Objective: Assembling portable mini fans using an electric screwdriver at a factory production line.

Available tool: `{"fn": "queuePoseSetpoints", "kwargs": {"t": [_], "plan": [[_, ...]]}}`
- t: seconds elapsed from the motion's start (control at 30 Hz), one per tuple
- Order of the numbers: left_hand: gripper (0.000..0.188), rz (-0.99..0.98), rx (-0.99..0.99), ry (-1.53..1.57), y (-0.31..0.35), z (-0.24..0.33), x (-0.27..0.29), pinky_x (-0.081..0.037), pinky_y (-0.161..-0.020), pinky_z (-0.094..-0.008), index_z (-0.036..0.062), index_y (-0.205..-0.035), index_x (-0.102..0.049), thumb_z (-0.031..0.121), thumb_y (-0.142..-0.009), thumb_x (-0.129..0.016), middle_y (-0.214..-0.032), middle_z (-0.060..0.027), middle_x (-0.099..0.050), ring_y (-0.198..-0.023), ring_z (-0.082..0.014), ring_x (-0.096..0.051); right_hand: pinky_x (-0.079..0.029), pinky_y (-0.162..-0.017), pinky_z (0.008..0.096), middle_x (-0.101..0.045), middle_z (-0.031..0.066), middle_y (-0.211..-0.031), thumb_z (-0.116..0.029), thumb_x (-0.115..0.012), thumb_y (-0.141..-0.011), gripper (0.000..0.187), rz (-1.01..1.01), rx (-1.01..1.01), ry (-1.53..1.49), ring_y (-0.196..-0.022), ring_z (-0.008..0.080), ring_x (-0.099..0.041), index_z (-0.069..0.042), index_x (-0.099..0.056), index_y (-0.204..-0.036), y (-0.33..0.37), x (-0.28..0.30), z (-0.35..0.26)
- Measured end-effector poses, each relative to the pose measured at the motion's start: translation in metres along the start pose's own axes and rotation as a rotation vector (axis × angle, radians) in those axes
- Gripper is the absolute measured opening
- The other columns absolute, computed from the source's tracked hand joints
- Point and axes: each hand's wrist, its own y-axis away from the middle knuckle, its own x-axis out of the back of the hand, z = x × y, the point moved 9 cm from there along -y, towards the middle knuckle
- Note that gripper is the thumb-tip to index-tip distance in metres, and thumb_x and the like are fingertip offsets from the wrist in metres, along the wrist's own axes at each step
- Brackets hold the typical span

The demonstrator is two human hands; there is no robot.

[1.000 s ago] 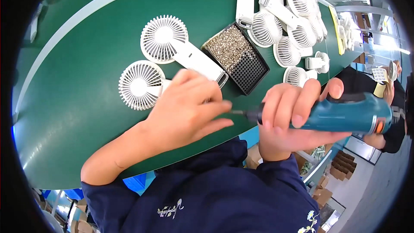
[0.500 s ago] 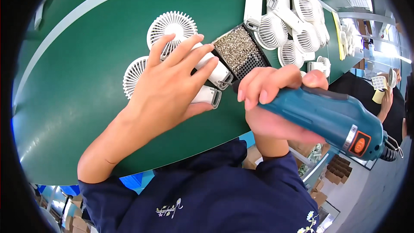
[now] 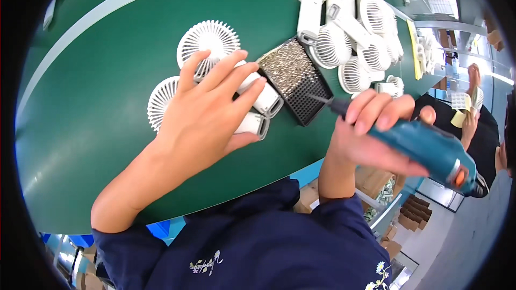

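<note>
My left hand lies with fingers spread over two white handheld fans, its fingertips and thumb on their handles. The upper fan has its round slatted head beyond my fingers; the lower fan is partly covered by the hand. In my right hand is a teal electric screwdriver, held tilted with its bit pointing left. The bit hangs over the perforated lower part of a black screw tray. Small metal screws are heaped across the tray's far part. Whether the bit carries a screw is too small to tell.
A pile of white handheld fans lies at the back right, just beyond the tray. The green table curves round on the left. At the far right another person's hand is near a fan.
The screwdriver has moved right, from the upper fan's handle end to over the screw tray. My left hand stays on the two fans. The view has shifted slightly.
</note>
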Motion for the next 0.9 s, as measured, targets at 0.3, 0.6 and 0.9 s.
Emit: {"fn": "queuePoseSetpoints", "kwargs": {"t": [0.3,0.6,0.9], "plan": [[0.073,-0.021,0.010,-0.007,-0.004,0.002,0.001,-0.023,-0.115,-0.0516,0.0106,-0.125,-0.060,0.036,-0.061,-0.087,-0.136,-0.0049,-0.054,-0.135,-0.0261,-0.043,-0.041,-0.040,0.0343,-0.053,0.0050,-0.069,-0.093,-0.025,-0.078,0.087,0.319,-0.036,0.236,-0.043,0.0178,-0.046,-0.019,-0.047,-0.121,-0.002,0.069,0.026],[0.075,-0.022,0.003,0.006,-0.004,0.001,0.002,-0.023,-0.114,-0.0518,0.0099,-0.126,-0.060,0.035,-0.061,-0.087,-0.137,-0.0056,-0.054,-0.135,-0.0266,-0.043,-0.040,-0.038,0.0344,-0.052,0.0058,-0.067,-0.093,-0.025,-0.078,0.088,0.425,-0.086,0.231,-0.041,0.0183,-0.044,-0.018,-0.048,-0.118,0.003,0.080,0.037],[0.074,-0.017,-0.003,-0.001,-0.004,0.002,0.002,-0.022,-0.115,-0.0521,0.0099,-0.127,-0.059,0.037,-0.063,-0.085,-0.137,-0.0063,-0.054,-0.136,-0.0271,-0.043,-0.040,-0.038,0.0340,-0.052,0.0050,-0.066,-0.091,-0.022,-0.080,0.087,0.373,-0.050,0.226,-0.041,0.0167,-0.044,-0.016,-0.048,-0.116,-0.002,0.082,0.032]]}}
